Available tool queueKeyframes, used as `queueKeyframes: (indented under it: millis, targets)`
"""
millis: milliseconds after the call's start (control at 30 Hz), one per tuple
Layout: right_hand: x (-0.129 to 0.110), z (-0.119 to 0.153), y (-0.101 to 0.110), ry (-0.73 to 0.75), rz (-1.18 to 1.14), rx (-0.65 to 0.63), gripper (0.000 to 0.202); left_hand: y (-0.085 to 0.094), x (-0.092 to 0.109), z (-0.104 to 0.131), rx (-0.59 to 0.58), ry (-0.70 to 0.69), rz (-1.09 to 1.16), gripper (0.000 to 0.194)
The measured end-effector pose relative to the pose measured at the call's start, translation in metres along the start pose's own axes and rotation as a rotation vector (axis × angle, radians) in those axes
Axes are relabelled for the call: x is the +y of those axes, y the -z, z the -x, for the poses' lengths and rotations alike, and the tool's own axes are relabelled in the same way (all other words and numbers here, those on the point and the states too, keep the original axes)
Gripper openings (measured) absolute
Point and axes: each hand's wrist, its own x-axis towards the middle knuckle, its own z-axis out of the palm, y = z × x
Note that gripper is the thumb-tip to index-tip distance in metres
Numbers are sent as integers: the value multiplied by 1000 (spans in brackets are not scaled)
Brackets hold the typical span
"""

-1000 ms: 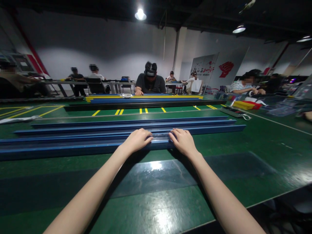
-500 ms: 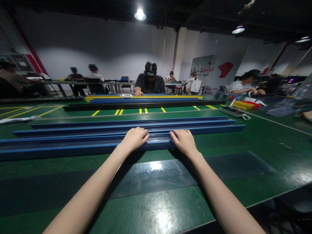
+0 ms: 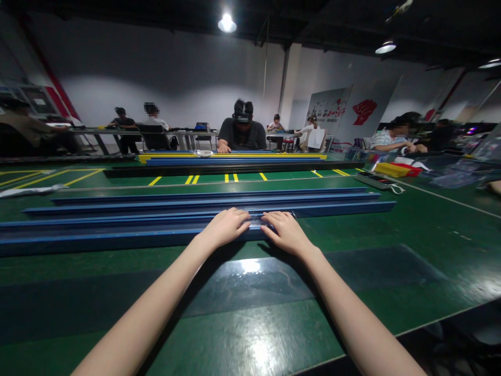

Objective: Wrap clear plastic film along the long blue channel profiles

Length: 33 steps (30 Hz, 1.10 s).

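Observation:
Both hands are over the nearest long blue channel [image 3: 117, 237], which lies lengthwise across the green table [image 3: 376, 324]. My left hand [image 3: 225, 227] rests on its right part, fingers stretched out and thumb apart. Close to its right, my right hand [image 3: 287, 231] lies near the channel's right end, fingers also extended and thumb spread. A shiny, clear surface shows in the channel between the hands; whether it is a separate strip I cannot tell. Under my forearms a clear plastic sheet [image 3: 250, 287] lies flat on the table.
More blue channels [image 3: 332, 208] lie parallel behind. Farther back are a black bar [image 3: 235, 169] and a yellow bar [image 3: 164, 156]. A phone-like dark device [image 3: 373, 181] and a yellow tray [image 3: 391, 169] are to the right. A person [image 3: 242, 130] sits opposite.
My hands have come closer together: the left has shifted right and the right has moved left along the channel. Their fingers look more stretched out. The channels have stayed in place.

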Motion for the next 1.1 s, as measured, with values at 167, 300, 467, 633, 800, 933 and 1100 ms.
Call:
queueKeyframes:
  millis: [167, 300, 467, 633, 800, 933, 1100]
  targets:
    - [1, 0, 0, 2, 17, 23, 34, -1, -1, 1, -24, 22, -29, 32]
    - [3, -1, -1, -16, 54, 52, 33, 2, -2, 1, -36, 42, -41, 32]
    - [7, -1, 1, -107, 104, 96, 34, 12, -3, 2, -54, 125, -89, 31]
    - [10, 1, 4, -228, 145, 152, 34, 20, -4, 3, -74, 241, -176, 33]
    - [13, 1, 4, -295, 190, 182, 35, 21, -7, 5, -61, 312, -244, 34]
    - [13, 1, 4, -304, 213, 163, 37, 20, -8, 5, -57, 319, -264, 34]
    - [11, 0, 3, -281, 193, 143, 37, 18, -5, 5, -37, 265, -238, 32]
